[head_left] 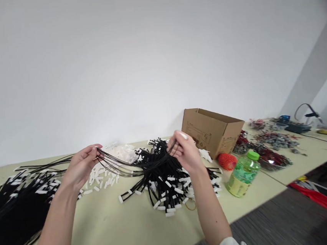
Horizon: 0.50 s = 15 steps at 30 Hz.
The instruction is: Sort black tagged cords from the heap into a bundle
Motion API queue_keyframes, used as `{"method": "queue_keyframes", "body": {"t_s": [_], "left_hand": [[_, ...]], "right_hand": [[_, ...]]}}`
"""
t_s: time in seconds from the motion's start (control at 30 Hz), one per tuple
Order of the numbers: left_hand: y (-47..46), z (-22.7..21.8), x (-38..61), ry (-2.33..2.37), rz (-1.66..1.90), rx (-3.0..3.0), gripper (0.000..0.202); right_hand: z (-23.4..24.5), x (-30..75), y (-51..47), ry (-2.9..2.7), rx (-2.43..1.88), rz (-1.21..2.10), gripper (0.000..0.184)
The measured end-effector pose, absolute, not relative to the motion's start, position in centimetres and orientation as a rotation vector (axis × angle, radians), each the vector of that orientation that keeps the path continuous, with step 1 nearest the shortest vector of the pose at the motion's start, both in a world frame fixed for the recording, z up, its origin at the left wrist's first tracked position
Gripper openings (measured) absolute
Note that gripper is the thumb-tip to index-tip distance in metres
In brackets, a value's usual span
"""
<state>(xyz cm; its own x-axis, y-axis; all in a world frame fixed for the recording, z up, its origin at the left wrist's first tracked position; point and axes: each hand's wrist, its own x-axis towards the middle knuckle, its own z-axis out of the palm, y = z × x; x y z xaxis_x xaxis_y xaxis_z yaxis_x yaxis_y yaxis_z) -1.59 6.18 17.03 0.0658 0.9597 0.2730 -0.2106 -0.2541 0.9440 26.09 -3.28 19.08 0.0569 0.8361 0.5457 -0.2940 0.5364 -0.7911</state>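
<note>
Several thin black wires (121, 166) sag in a loose curve between my two hands above the table. My left hand (82, 164) pinches them at one side, and their ends trail out to the left behind it. Closed fingers of my right hand (185, 150) grip the wires at the other side. Beneath and between the hands lies a tangled heap of black wires with white connectors (164, 176). Loose white connector housings (101, 176) are scattered by my left hand, in front of a clear plastic bag (123, 153). A large black wire bundle (19, 213) spreads at the left.
An open cardboard box (210, 131) stands behind my right hand. Beside it are a red foam-netted item (227, 161) and a green-capped bottle (243, 174). Farther right, red wire bundles (273, 158) and grey parts (281, 140) cover the table. A wall rises behind.
</note>
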Motion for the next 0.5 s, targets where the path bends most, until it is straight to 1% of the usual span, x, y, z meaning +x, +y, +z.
{"method": "queue_keyframes", "body": {"t_s": [0.13, 0.2, 0.23, 0.3, 0.37, 0.4, 0.47, 0.5], "left_hand": [[6.3, 15.9, 0.3, 0.767, 1.533, 1.171, 0.017], [6.6, 15.4, 1.3, 0.738, 1.413, 1.109, 0.020], [6.8, 15.4, 1.8, 0.729, 1.437, 1.091, 0.021], [7.0, 15.6, 2.6, 0.710, 1.358, 1.116, 0.020], [7.1, 16.1, 2.7, 0.719, 1.379, 1.133, 0.019], [7.2, 16.3, 2.5, 0.741, 1.372, 1.146, 0.020], [7.3, 16.4, 1.9, 0.777, 1.227, 1.243, 0.024], [7.5, 16.4, 1.9, 0.804, 1.265, 1.304, 0.025]], "right_hand": [[19.4, 26.5, -3.1, -1.258, -0.607, 0.800, 0.036], [19.5, 27.1, -3.7, -1.188, -0.583, 0.644, 0.039], [19.5, 27.3, -4.1, -1.150, -0.601, 0.555, 0.039], [19.3, 27.8, -5.1, -1.295, -0.716, 0.458, 0.036], [18.8, 28.5, -6.0, -1.466, -0.827, 0.326, 0.035], [18.6, 28.9, -6.3, -1.444, -0.866, 0.260, 0.032], [18.2, 30.0, -6.5, -1.390, -0.897, 0.136, 0.033], [18.2, 30.5, -6.3, -1.388, -0.926, 0.101, 0.033]]}}
